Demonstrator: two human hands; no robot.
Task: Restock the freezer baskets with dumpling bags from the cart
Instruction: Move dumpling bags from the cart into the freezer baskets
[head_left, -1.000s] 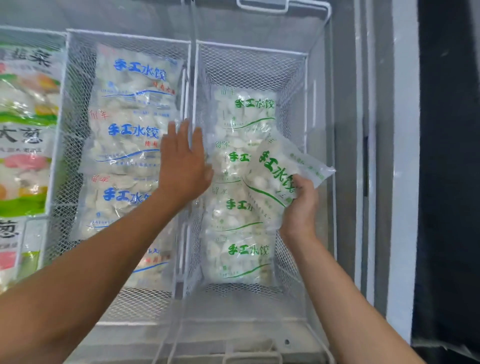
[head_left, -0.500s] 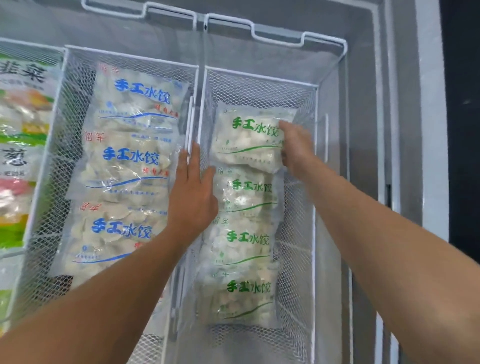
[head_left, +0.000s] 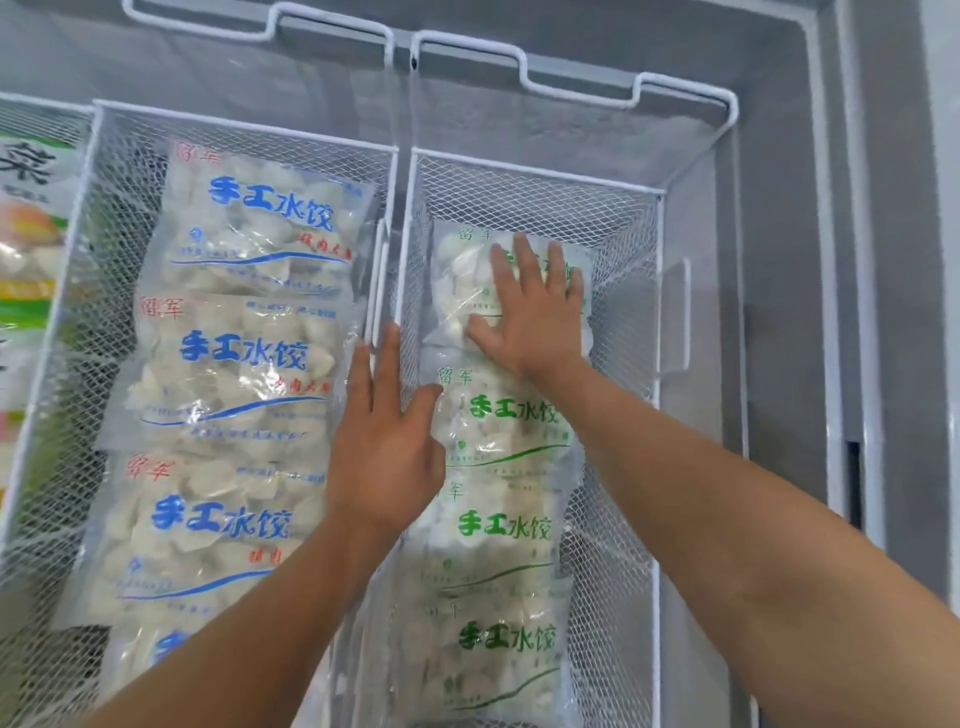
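Two white wire baskets sit side by side in the freezer. The right basket holds a row of clear dumpling bags with green print. My right hand lies flat, fingers spread, on the farthest green-print bag, pressing it down. My left hand rests open on the wire rims between the two baskets, thumb touching a green-print bag. The left basket holds several bags with blue print, overlapping one another.
Colourful green and orange packages fill a further basket at the far left. The grey freezer wall runs along the right, with a gap between it and the right basket. White wire handles stand at the back.
My right hand carried a green-print bag from the basket's near right side to its far end, set it down, and now lies flat on it. My left hand stayed on the rims.
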